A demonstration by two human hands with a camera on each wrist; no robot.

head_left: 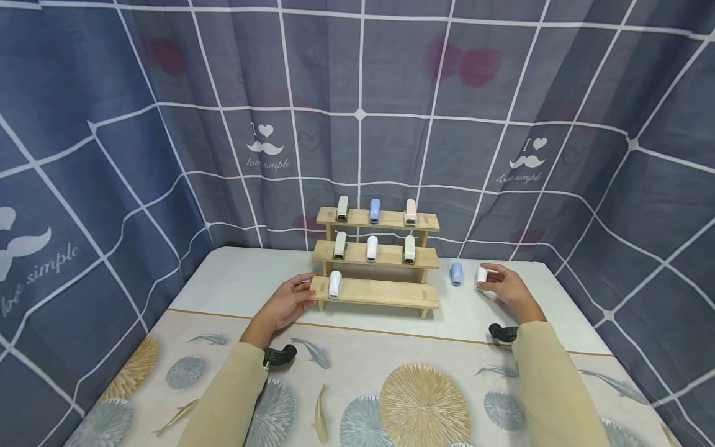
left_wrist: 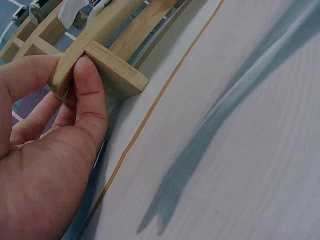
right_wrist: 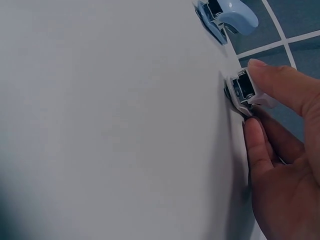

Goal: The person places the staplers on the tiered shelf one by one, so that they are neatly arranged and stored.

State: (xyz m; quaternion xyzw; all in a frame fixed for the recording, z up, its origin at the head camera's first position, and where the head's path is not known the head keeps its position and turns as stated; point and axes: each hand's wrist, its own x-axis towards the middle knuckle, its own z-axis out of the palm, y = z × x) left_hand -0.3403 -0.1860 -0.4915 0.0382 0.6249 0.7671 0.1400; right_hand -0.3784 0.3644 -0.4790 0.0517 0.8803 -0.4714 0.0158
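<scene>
A three-tier wooden stand (head_left: 385, 292) is pinched at the left end of its lowest shelf by my left hand (head_left: 290, 302); thumb and fingers close round the board's end in the left wrist view. At the right, my right hand (head_left: 507, 288) holds a small white stapler (head_left: 481, 277) at the white table surface. A blue stapler (head_left: 456, 274) stands just left of it. On the lowest shelf, at its left end, sits another white stapler (head_left: 334, 284). The right wrist view shows the held stapler's (right_wrist: 244, 89) metal front between thumb and fingers.
The middle shelf bears a white stapler (head_left: 371, 248) between two cream ones. On the top shelf are cream (head_left: 342, 208), blue (head_left: 374, 211) and pink (head_left: 410, 212) staplers. A checked curtain (head_left: 402, 149) hangs behind and at both sides. A patterned cloth (head_left: 346, 379) covers the front.
</scene>
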